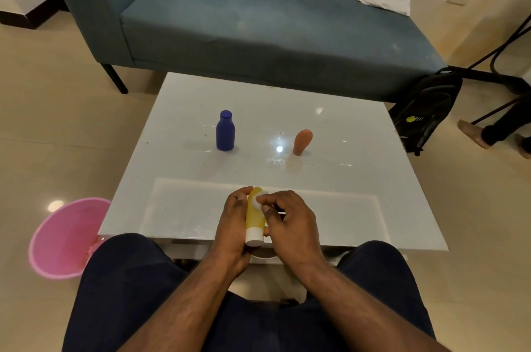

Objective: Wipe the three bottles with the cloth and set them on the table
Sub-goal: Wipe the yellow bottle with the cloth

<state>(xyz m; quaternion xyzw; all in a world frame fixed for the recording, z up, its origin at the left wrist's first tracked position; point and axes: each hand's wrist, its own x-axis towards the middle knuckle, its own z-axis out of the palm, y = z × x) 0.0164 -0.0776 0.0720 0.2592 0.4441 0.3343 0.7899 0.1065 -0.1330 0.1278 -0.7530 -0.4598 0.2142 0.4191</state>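
Observation:
A yellow bottle (254, 215) with a white cap pointing toward me is held over the near edge of the white glossy table (344, 202). My left hand (233, 225) grips it from the left side. My right hand (288, 219) pinches a small white cloth (258, 198) against the bottle's upper end. A blue bottle (225, 131) stands upright on the table at mid-left. An orange bottle (301, 142) stands on its cap at mid-right.
A pink bucket (66, 239) sits on the floor left of the table. A blue-grey sofa (258, 24) runs behind the table. A black backpack (428, 113) leans at the right, near another person's bare foot (471, 133). My knees press close to the table's near edge.

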